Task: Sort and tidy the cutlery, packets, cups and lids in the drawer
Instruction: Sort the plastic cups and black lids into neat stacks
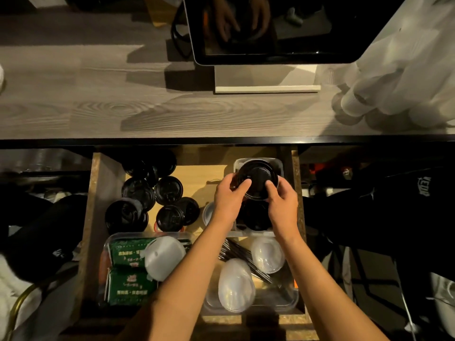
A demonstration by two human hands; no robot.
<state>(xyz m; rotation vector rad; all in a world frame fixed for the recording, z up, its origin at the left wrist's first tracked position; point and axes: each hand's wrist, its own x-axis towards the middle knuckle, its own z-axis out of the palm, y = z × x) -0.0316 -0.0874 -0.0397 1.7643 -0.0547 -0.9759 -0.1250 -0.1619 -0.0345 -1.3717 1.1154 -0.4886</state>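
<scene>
The open drawer (98, 193) sits below the wooden counter. My left hand (229, 195) and my right hand (283, 200) both grip a stack of black lids (258, 172) over a clear tray (279, 163) at the drawer's back right. More black lids lie in that tray under my hands (256, 217). Several loose black lids (152, 198) are scattered at the drawer's left. Green packets (128, 254) fill a clear tray at front left, with a clear dome lid (163, 257) on them. Dark cutlery (236, 252) and clear dome lids (236, 284) lie at front right.
A tablet screen on a white stand (266, 88) is on the counter above the drawer. Sleeves of clear cups in plastic wrap (398, 77) lie at the counter's right. Dark clothing and bags (381, 210) sit on both sides of the drawer.
</scene>
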